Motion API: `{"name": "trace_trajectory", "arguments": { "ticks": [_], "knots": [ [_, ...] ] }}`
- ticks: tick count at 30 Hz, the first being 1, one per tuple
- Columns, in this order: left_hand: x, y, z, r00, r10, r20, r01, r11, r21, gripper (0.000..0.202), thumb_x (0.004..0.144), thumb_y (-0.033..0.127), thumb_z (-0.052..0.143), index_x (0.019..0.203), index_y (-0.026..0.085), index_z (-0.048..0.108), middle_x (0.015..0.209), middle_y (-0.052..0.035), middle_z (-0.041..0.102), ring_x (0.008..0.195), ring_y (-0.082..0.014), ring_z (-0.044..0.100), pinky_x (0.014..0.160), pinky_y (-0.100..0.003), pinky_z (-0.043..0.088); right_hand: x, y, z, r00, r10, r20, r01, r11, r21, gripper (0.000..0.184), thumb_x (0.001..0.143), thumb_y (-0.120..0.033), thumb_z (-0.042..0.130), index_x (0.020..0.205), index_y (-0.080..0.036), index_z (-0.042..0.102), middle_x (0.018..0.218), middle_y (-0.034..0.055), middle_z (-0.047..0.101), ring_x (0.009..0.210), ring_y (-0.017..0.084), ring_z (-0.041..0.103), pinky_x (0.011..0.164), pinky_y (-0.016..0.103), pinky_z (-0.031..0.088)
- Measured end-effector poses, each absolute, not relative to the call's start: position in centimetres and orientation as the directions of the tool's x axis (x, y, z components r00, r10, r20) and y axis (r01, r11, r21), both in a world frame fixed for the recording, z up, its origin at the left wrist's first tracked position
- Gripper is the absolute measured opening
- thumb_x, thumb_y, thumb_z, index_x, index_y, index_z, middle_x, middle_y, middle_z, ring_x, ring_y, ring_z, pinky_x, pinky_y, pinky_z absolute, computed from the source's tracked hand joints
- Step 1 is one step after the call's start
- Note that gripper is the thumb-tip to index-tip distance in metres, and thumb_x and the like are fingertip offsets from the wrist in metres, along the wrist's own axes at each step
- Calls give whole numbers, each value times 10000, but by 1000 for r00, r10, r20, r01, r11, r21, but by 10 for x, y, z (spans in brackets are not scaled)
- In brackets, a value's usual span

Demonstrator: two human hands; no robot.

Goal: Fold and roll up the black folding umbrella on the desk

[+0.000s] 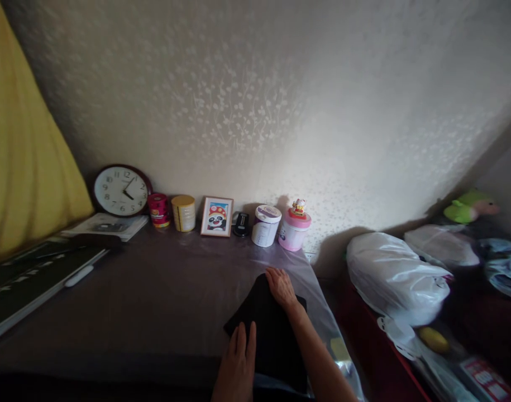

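Well, the hands are working at a black cloth, which is lying near the right-hand edge of the desk (154,301). The left hand (237,363) is coming in low, its fingers stretching out with narrow gaps between them, its tips lying over the lower left edge of the black cloth (276,340). The right hand (283,290) is reaching further forward, back upward, fingers sitting close together and bending a little over the cloth's upper edge; whether they are pinching it, I cannot tell.

Behind, along the wall, a line of things is standing: the round clock (122,191) is leaning at the left, then come a red tin (158,211), a yellow-lidded tin (184,214), a framed panda picture (216,216), a small black object (241,224), a white-and-purple canister (266,226) and a pink-lidded canister (294,233), with a little figurine (298,208) sitting on top. Off to the right, beyond the desk, a bulging white plastic bag (391,273) is resting.
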State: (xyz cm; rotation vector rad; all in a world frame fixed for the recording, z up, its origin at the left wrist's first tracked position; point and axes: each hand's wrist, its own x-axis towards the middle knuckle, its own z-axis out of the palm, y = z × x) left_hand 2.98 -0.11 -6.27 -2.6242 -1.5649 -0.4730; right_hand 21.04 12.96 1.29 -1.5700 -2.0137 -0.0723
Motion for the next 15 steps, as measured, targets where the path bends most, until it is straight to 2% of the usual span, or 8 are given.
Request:
{"name": "trace_trajectory", "arguments": {
  "ticks": [2,4,7,10,15],
  "knots": [
    [30,-1,-66,433,845,312,867,-485,110,791,740,-41,340,1413,172,-18,1377,-200,390,1233,-276,417,953,-359,415,201,111,18,-204,829,521,853,412,-321,267,919,-263,395,1040,-204,625,1083,74,652,1070,195,546,955,366,377],
    [30,0,-69,427,842,329,865,-487,122,786,752,-15,375,1413,163,-12,1363,-205,405,1226,-283,424,955,-363,413,190,92,18,-356,809,468,772,537,-340,261,930,-259,384,962,-226,641,952,35,686,1064,170,551,983,356,350],
    [32,0,-72,415,850,324,868,-477,140,805,754,9,408,1411,167,-28,1336,-207,435,1206,-293,445,939,-386,423,181,83,11,-434,810,393,751,567,-339,277,935,-254,374,916,-246,650,902,8,697,1071,170,547,1043,416,259],
    [33,-1,-71,403,865,299,876,-460,148,840,730,-15,398,1409,182,-55,1346,-203,424,1213,-290,439,936,-393,422,187,103,5,-319,861,397,805,467,-366,268,916,-218,396,899,-247,662,963,15,693,1104,191,525,1040,441,249],
    [31,-3,-67,412,866,282,875,-462,141,826,725,-50,344,1406,185,-61,1358,-202,411,1223,-278,430,943,-369,424,220,128,8,92,905,416,807,177,-564,183,838,-189,496,833,-239,673,948,59,688,939,212,600,920,373,396]
  ]
}}
